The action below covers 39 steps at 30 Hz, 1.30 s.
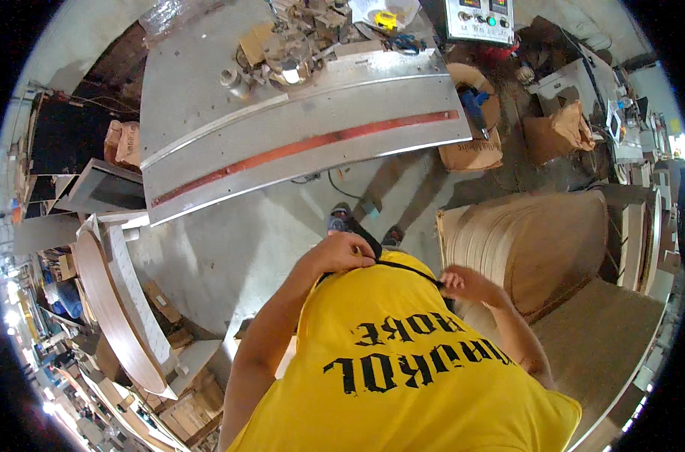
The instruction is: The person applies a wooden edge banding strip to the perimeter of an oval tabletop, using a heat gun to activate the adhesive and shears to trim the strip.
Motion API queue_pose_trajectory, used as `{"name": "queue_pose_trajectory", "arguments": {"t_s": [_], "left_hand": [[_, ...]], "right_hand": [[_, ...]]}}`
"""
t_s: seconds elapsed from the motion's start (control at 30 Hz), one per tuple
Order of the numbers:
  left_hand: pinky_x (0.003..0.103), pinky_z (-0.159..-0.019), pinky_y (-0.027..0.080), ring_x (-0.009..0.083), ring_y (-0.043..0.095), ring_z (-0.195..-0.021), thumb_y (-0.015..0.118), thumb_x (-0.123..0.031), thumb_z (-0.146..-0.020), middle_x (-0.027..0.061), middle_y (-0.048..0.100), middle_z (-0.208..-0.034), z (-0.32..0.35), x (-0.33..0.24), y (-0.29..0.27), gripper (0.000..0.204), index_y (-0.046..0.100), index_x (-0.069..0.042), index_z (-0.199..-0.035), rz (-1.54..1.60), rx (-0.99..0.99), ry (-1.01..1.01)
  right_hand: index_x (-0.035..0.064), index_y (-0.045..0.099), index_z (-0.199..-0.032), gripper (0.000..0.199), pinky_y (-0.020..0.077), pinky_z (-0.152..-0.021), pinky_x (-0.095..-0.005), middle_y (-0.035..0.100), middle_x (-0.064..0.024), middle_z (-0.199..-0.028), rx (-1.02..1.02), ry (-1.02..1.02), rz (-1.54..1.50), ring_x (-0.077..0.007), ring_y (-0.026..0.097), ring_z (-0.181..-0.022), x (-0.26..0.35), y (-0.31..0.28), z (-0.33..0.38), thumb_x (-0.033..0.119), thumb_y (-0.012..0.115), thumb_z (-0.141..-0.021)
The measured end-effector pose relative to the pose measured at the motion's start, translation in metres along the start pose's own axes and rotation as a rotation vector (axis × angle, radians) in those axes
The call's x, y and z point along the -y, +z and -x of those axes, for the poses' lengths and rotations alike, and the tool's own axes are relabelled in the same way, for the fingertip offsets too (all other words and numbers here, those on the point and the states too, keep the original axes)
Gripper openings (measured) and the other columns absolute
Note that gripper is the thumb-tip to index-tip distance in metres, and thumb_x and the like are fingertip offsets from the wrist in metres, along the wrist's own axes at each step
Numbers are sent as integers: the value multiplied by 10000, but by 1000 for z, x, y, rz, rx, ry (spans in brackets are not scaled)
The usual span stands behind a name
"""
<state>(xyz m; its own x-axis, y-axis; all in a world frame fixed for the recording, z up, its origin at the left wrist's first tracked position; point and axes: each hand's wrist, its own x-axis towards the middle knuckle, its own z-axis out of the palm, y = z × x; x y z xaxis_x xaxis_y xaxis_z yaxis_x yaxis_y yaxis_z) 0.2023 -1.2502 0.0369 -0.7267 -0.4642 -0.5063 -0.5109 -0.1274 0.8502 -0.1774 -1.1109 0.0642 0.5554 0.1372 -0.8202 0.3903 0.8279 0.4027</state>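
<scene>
Two bare hands are at the waist of one person in one bright yellow cloth shirt (433, 407) with two lines of black lettering, and one thin black strap (406, 267) runs across the shirt front between them. The left hand (346, 252) is narrow, its fingers curled in on the strap; the right hand (466, 285) is narrow too, its bent fingers pinching the strap farther along on the other side, the two hands apart with a short slanting length between them. Two shoes show on the pale floor (229, 256) past the waist, one of them a grey shoe (340, 218). Ahead stands one broad grey metal table (342, 162), bearing one long red strip (305, 153), one small metal can (235, 83), one yellow palm-sized tool (386, 20) and a heap of wooden offcuts too jumbled to count. Beyond its right end is one pale control box (479, 21) with two displays and one lit green button. Near that same end lie one blue hand tool (474, 104) and one crumpled brown paper bag (557, 135). To the right stands one stack of curved brown wooden sheets (538, 245), too many to count; to the left, one long curved wood-grain panel (116, 305).
</scene>
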Motion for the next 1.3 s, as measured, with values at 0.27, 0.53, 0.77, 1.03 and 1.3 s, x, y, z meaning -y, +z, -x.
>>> {"name": "queue_pose_trajectory", "arguments": {"t_s": [0.27, 0.53, 0.77, 1.03, 1.3], "left_hand": [[373, -813, 556, 270, 720, -913, 779, -357, -819, 102, 766, -993, -47, -30, -14, 318, 784, -125, -1038, -286, 248, 90], [385, -771, 562, 266, 725, -889, 765, -368, -821, 67, 772, -974, -59, -31, -17, 297, 786, -137, -1006, -437, 240, 216], [447, -743, 564, 282, 723, -881, 727, -478, -846, 67, 758, -955, -10, 13, -47, 331, 776, -183, -987, -501, 101, 77], [474, -733, 558, 338, 703, -849, 699, -389, -842, 121, 738, -897, -24, 14, -15, 272, 785, -138, -905, -693, 3, 262], [485, -720, 559, 349, 693, -819, 701, -429, -858, 137, 712, -834, -35, 11, 5, 326, 769, -110, -865, -708, 10, 302]], "right_hand": [[37, 584, -1104, 292, 458, -758, -293, 620, -33, -908, -434, -988, 941, -140, 566, -854, -70, -19, -20, 211, 731, -921], [30, 603, -908, 118, 470, -683, -328, 635, -53, -778, -690, -1101, 1178, -130, 586, -748, -63, -26, -56, 114, 686, -903], [48, 680, -1160, 293, 494, -830, -344, 687, -94, -980, -314, -1101, 920, -184, 611, -929, -41, 27, -54, 273, 685, -973], [61, 708, -1197, 256, 516, -864, -349, 708, -102, -1120, -425, -1008, 1205, -210, 648, -964, -26, 73, -65, 212, 663, -996], [91, 773, -1075, 168, 546, -783, -352, 726, -91, -1053, -503, -1067, 1570, -237, 677, -898, -20, 73, -42, 175, 715, -941]]}}
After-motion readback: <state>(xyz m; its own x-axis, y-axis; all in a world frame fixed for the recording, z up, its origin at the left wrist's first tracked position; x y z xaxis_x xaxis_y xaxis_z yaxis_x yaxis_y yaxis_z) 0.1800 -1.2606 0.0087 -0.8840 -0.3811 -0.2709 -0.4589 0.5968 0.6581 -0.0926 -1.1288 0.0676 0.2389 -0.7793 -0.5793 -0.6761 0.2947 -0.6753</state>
